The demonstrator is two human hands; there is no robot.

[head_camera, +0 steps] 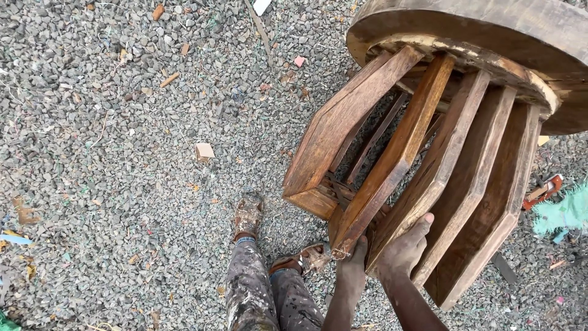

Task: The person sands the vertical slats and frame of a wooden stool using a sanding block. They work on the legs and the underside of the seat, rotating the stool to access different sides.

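Brown wood fills the right of the view: a round table (429, 153) lies tipped on its side on the gravel (122, 153), its disc top (490, 37) at the upper right and its slatted base running down toward the person. The long axis goes from the top at the upper right to the foot end at the lower left, so the foot end points at the person's legs (269, 294).

The left hand (352, 260) is closed around the lower end of one slat (392, 159), just below the table's foot end. The right hand (401, 248) is clamped on the next slat's (441, 165) end, thumb up along its edge, just beside the left.

As a judgement, the piece looks built and stained already: the slats sit joined to the ring under the top, and the colour is even. What seems left is handling it, since it is not upright; its feet are off the ground and only the hands and the lower side seem to bear it.

Left of the table, a small wood block (204, 150) lies well apart on the gravel. Sandalled feet (248, 214) stand just below the table's foot end.
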